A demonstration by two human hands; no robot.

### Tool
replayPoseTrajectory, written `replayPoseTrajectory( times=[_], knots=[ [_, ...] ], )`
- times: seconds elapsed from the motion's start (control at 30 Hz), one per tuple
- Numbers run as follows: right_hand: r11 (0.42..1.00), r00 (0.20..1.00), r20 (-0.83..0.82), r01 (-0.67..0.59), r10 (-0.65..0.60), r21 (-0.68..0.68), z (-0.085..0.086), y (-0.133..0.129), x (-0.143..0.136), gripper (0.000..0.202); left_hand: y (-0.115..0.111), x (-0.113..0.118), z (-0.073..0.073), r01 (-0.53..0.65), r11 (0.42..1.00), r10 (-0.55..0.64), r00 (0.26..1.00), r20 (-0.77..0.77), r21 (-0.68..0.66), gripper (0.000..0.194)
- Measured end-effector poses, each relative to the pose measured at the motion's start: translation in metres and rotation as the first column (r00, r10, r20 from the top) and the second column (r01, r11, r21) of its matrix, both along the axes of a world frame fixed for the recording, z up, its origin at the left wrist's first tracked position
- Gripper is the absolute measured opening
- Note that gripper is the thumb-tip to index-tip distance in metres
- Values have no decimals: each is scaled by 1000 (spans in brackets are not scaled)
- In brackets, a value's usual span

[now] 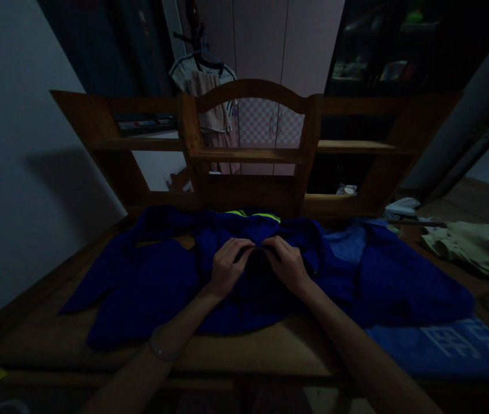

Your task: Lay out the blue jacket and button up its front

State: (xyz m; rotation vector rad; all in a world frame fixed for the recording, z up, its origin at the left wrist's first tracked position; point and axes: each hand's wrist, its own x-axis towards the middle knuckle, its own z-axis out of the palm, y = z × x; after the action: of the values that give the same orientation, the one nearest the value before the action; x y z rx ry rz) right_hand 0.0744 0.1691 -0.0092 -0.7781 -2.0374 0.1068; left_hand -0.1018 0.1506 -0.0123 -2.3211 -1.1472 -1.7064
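A dark blue long-sleeved jacket [153, 293] is spread over a wooden desk, its sleeves reaching out to both sides. Yellow-green reflective strips [265, 217] show near its far edge. At the middle of the jacket, my left hand [229, 264] pinches the cloth between thumb and fingers. My right hand [286, 265] grips the same part close by, fingertips facing the left ones. Between the hands the held edge is dark, and its exact shape is hard to make out. A bracelet [164, 345] circles my left wrist.
Behind the jacket rises a wooden shelf unit [248, 154] fixed along the desk's back. A lighter blue cloth with white lettering [442, 345] lies under the right sleeve. Folded pale green cloth [477, 247] rests at the right. A wall [24, 144] bounds the left side.
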Motion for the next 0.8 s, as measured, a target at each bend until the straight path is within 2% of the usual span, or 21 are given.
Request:
replayPoseTrajectory(
  times=[0.17, 0.27, 0.37, 0.43, 0.53, 0.63, 0.73, 0.8],
  knots=[
    [999, 999, -1, 42, -42, 1, 1, -3, -3, 14, -1, 2, 0, -1, 1000, 2, 1000, 13, -24, 11],
    [992, 992, 66, 111, -108, -51, -1, 1, -2, 17, 3, 4, -3, 37, 979, -27, 998, 52, -202, 13],
    [977, 969, 175, 190, -172, -96, -4, 7, 2, 18, 8, 4, -6, 76, 904, -51, 996, 71, -422, 18],
    [969, 960, 200, 221, -196, -114, -4, 12, 7, 17, 13, 2, -8, 87, 877, -72, 996, 48, -473, 23],
    [948, 957, 124, 281, -264, -148, 1, 19, 17, 17, 18, -8, -12, 88, 859, -141, 988, -68, -504, 36],
    [919, 934, 6, 352, -357, -179, 8, 25, 30, 19, 18, -20, -15, 6, 808, -147, 971, -191, -589, 46],
    [901, 911, -63, 389, -407, -194, 14, 28, 43, 23, 13, -33, -9, -36, 744, -164, 958, -234, -667, 56],
    [888, 893, -103, 412, -438, -201, 16, 30, 50, 23, 8, -41, -1, -90, 732, -154, 944, -293, -675, 63]
  ],
)
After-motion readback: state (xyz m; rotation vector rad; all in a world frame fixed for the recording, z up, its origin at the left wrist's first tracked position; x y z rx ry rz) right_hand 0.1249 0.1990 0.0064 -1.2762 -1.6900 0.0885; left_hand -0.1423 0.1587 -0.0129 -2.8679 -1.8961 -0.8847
